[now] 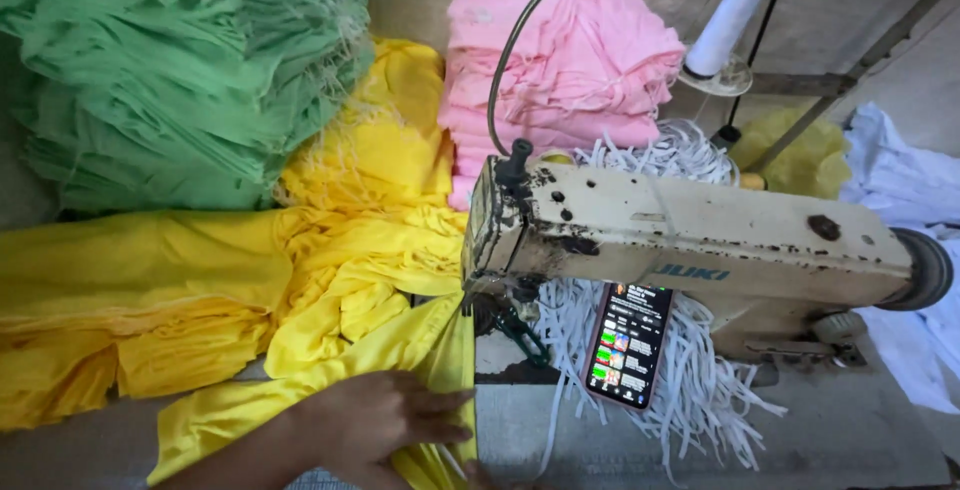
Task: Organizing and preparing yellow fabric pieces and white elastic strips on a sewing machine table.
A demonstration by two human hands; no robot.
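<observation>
We see our left hand [375, 420] lying flat, fingers spread, on the yellow cloth [400, 350] at the near edge of the worktop [850, 430]; it presses the cloth down rather than gripping it; the cloth runs up from under the palm to the needle end of the sewing machine [690, 235], where its folded edge seems to sit under the foot, though that spot is too dark to be sure. Of our right hand only a sliver of fingertip [478, 474] shows at the bottom edge, touching the cloth; whether it is open or closed we cannot tell.

We judge the seam on this piece to be under way; more of the piece is bunched to the left of the machine; how much is sewn we cannot tell. Behind it lie a heap of yellow pieces [130, 290], a green stack [180, 70] and a pink stack [560, 60]; whether those are finished or waiting we cannot say.

A phone [628, 345] with a lit screen leans against the machine, on a tangle of white strips [700, 380]; a thread cone [725, 25] stands behind, and white cloth [900, 180] lies at the far right.
</observation>
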